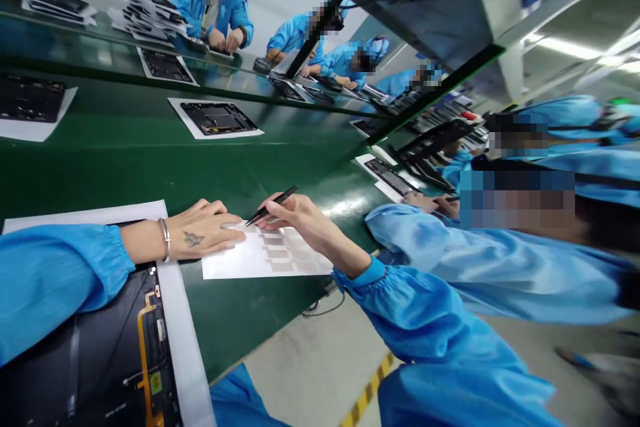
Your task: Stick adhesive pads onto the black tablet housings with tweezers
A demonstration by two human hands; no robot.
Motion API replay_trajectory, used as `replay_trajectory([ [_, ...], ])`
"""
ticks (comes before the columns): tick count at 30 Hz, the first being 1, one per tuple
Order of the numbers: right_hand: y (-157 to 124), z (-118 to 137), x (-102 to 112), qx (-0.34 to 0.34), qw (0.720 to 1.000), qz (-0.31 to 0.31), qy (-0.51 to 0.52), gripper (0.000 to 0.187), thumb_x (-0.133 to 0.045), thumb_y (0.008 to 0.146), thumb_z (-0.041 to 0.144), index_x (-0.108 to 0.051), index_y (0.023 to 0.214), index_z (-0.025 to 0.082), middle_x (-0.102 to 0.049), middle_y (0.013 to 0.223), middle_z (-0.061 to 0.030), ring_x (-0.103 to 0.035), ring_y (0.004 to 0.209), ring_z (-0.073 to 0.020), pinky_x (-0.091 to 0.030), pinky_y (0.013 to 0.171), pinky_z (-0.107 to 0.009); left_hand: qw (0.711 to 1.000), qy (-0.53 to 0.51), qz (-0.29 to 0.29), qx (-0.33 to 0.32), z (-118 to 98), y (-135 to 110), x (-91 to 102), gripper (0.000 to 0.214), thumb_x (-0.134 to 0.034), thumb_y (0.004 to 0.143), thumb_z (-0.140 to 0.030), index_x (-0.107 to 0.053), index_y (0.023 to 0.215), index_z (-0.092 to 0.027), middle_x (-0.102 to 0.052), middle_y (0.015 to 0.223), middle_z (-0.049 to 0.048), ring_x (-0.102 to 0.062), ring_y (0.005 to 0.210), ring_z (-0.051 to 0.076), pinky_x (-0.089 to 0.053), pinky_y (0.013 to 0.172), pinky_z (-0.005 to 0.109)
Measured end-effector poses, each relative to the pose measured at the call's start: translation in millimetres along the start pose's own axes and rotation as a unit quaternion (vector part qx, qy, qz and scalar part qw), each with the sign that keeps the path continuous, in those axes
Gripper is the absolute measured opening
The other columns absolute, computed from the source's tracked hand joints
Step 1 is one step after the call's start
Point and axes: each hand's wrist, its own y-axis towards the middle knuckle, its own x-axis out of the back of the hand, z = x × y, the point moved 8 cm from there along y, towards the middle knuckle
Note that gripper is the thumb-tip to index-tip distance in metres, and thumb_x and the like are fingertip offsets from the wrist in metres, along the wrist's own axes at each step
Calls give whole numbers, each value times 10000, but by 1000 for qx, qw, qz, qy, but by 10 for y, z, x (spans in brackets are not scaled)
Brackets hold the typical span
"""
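Under my hands lies a white sheet [225, 265] bearing rows of small greyish rectangular stickers [278, 255]. Flat on its left part rests my left hand [203, 230], fingers stretched out, a bracelet at the wrist. My right hand [295, 213] grips black tweezers [280, 198], their tips pointing down at the sheet close to my left fingertips. Whether the tips hold anything is too small to tell. Beneath my left forearm is a black device housing [110, 347] with an orange flex cable [145, 347], lying on white paper [187, 347].
On the green table [100, 167], another opened housing [217, 118] lies on paper ahead, with one more [30, 99] at the left. A co-worker's sleeve [425, 253] is close on my right. Stacked housings [150, 13] and several co-workers are across the table. A dark slanted post [435, 97] rises at right.
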Motion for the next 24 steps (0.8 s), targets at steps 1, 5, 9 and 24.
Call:
replay_trajectory([
  [1, 0, 9, 1, -2, 1000, -3, -4, 472, -791, 735, 591, -715, 886, 150, -790, 817, -109, -746, 732, -183, -601, 683, -280, 1000, 7, -4, -2, -6, 10, -4, 366, -344, 1072, -383, -589, 1329, -295, -561, 1424, 57, -472, 1156, 250, -348, 936, 399],
  [5, 20, 23, -9, -20, 1000, -16, -12, 495, -804, 708, 606, -710, 850, 142, -783, 763, -106, -743, 701, -187, -605, 660, -283, 999, 38, -13, 6, -30, 23, -22, 347, -379, 1062, -344, -582, 1342, -315, -583, 1386, 51, -474, 1142, 254, -334, 911, 400],
  [9, 55, 25, -32, -36, 999, -7, -13, 520, -812, 680, 628, -708, 825, 140, -785, 748, -109, -741, 672, -185, -606, 648, -278, 998, 53, -23, 8, -57, 6, 0, 351, -395, 1050, -310, -580, 1347, -339, -569, 1400, 38, -472, 1146, 252, -318, 915, 400],
  [24, 110, 190, -87, 28, 998, -2, -58, 438, -815, 687, 588, -731, 772, 166, -712, 675, -29, -664, 645, -147, -554, 648, -268, 997, 73, -25, 12, -53, -7, 15, 370, -380, 1041, -288, -570, 1352, -347, -556, 1423, 17, -462, 1193, 260, -317, 919, 398],
])
